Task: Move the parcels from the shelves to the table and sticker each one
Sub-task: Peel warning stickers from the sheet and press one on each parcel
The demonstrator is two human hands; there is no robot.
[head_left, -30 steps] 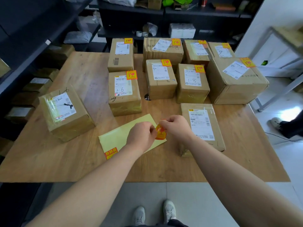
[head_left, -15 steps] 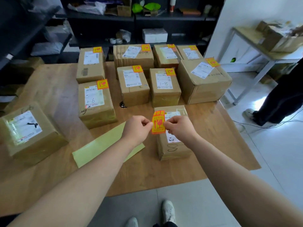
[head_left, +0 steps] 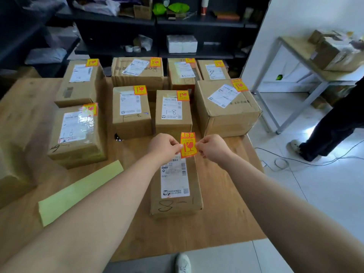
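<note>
An orange-and-yellow fragile sticker (head_left: 188, 145) hangs flat between my two hands, pinched by my left hand (head_left: 164, 147) on its left edge and my right hand (head_left: 212, 148) on its right edge. It hovers above the far end of a brown parcel (head_left: 175, 189) marked "8-1", which lies on the wooden table (head_left: 226, 213) and carries a white shipping label but no orange sticker. Behind it stand several parcels, such as the one marked "1-8" (head_left: 173, 113), each with an orange sticker on top.
A yellow backing sheet (head_left: 78, 191) lies on the table to the left. Another parcel (head_left: 7, 170) sits at the left edge. Dark shelves (head_left: 157, 22) run behind the table. A person's legs (head_left: 332, 127) and cables are on the floor at right, by a second table (head_left: 307, 62).
The sticker came off the yellow sheet and was carried right and forward over the "8-1" parcel, now held flat. The view has swung to the right.
</note>
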